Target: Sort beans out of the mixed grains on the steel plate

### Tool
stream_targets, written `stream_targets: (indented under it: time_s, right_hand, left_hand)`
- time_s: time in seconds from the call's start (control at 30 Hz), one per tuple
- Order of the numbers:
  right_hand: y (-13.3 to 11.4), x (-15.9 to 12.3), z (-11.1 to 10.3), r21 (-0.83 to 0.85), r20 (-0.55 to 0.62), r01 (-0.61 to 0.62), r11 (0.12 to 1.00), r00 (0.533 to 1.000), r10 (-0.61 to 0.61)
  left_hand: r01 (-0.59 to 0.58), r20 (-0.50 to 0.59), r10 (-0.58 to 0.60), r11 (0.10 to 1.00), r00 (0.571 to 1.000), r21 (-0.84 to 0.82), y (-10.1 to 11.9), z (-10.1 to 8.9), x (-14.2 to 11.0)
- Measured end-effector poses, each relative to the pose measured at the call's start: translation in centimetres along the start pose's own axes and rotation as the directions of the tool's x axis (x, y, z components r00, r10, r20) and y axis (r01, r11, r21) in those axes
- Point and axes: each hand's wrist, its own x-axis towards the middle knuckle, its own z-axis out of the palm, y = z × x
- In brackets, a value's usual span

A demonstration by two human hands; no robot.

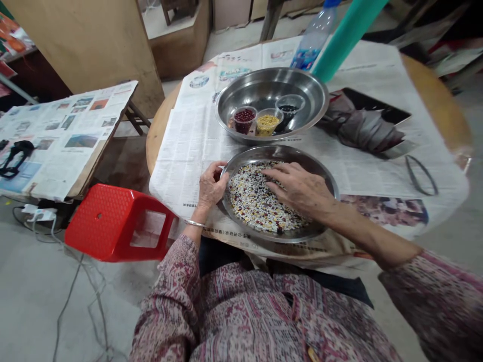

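Note:
A shallow steel pan [279, 239] stands on the newspaper-covered table in front of me. Spread across its bottom is a mix of white grains and yellow, dark red and black beans [249, 196]. At the pan's left rim, my left hand [212, 186] is curled closed, with what look like dark red beans showing inside its fingers. My right hand [298, 188] reaches over the pan from the right, fingers apart and tips at the mix. Behind it, a deeper steel basin [271, 78] holds clear cups of red beans [244, 119], yellow beans [267, 123] and black beans [290, 108].
A water bottle [315, 37] and a green tube [347, 37] stand behind the basin. On the right lie a folded grey umbrella [362, 125] and a dark strap [420, 176]. A red plastic stool [116, 221] and a paper-covered bench [64, 136] are at left, with cables on the floor.

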Motion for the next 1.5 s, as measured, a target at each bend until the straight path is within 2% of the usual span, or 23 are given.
stream_targets:
  time_s: [0.1,0.2,0.3,0.43,0.6,0.73,0.8,0.9,1.0,1.1,1.13,1.2,1.27,1.37,1.43,1.5]
  right_hand:
    - [-0.6,0.7,0.5,0.021,0.001,0.019,1.0,1.0,-0.019]
    - [-1.4,1.2,0.9,0.138,0.113,0.13,0.982,0.983,-0.146]
    - [-1.2,1.2,0.8,0.167,0.242,0.141,0.976,0.954,-0.179]
    - [1.3,-0.2,-0.4,0.105,0.263,0.044,0.993,0.962,-0.07]
    - [4.5,-0.8,-1.4,0.112,0.167,-0.144,0.983,0.978,0.125]
    - [4.0,0.6,-0.5,0.088,0.071,-0.176,0.98,0.983,0.17]
    - [2.6,1.2,0.1,0.082,0.061,-0.138,0.987,0.989,0.133]
    - [-0.1,1.1,0.5,0.172,0.11,0.01,0.985,0.994,-0.029]
    - [-1.6,0.1,0.0,0.317,0.213,0.125,0.94,0.957,-0.199]
    - [-1.2,-1.6,-1.4,0.426,0.303,0.137,0.894,0.91,-0.283]
    - [-0.6,-2.2,-1.9,0.442,0.311,0.123,0.889,0.908,-0.28]
    - [0.8,-3.2,-2.8,0.41,0.292,0.067,0.91,0.935,-0.2]
    - [2.0,-3.6,-3.2,0.303,0.235,-0.011,0.953,0.97,-0.064]
    - [2.7,-3.1,-2.5,0.134,0.166,-0.113,0.984,0.982,0.09]
    - [2.1,-2.1,-1.5,0.103,0.171,-0.124,0.987,0.98,0.105]
    - [1.0,-0.9,-0.6,0.154,0.197,-0.081,0.985,0.979,0.05]
  left_hand:
    - [-0.007,0.007,0.007,1.0,1.0,-0.021,-0.1,0.0,0.0]
    - [-0.015,0.009,0.016,0.999,1.0,-0.031,-0.1,0.0,0.0]
    - [-0.022,0.002,0.022,1.0,1.0,-0.02,-0.1,0.0,0.0]
    - [-0.028,0.005,0.028,0.999,1.0,-0.027,-0.1,0.1,-0.1]
    - [-0.025,0.0,0.025,0.999,1.0,-0.02,-0.2,0.1,0.0]
    - [-0.033,0.009,0.033,0.999,0.999,-0.028,-0.4,0.0,0.1]
    - [-0.033,0.01,0.033,0.999,0.999,-0.026,-0.4,0.0,0.1]
    - [-0.032,0.008,0.032,0.999,0.999,-0.03,-0.5,0.0,0.1]
    - [-0.02,0.014,0.021,0.999,1.0,-0.029,-0.5,0.0,0.0]
    - [-0.009,0.016,0.009,1.0,1.0,-0.021,-0.4,0.0,0.0]
    - [-0.011,0.015,0.011,1.0,1.0,-0.021,-0.4,0.0,0.0]
    - [-0.017,0.012,0.018,1.0,1.0,-0.022,-0.4,0.0,0.0]
    - [-0.019,0.01,0.019,1.0,1.0,-0.019,-0.5,0.0,0.1]
    - [-0.015,0.008,0.015,1.0,1.0,-0.016,-0.6,0.0,0.1]
    - [-0.016,0.005,0.016,1.0,1.0,-0.016,-0.6,0.0,0.1]
    - [-0.018,0.006,0.018,1.0,1.0,-0.016,-0.5,0.0,0.1]
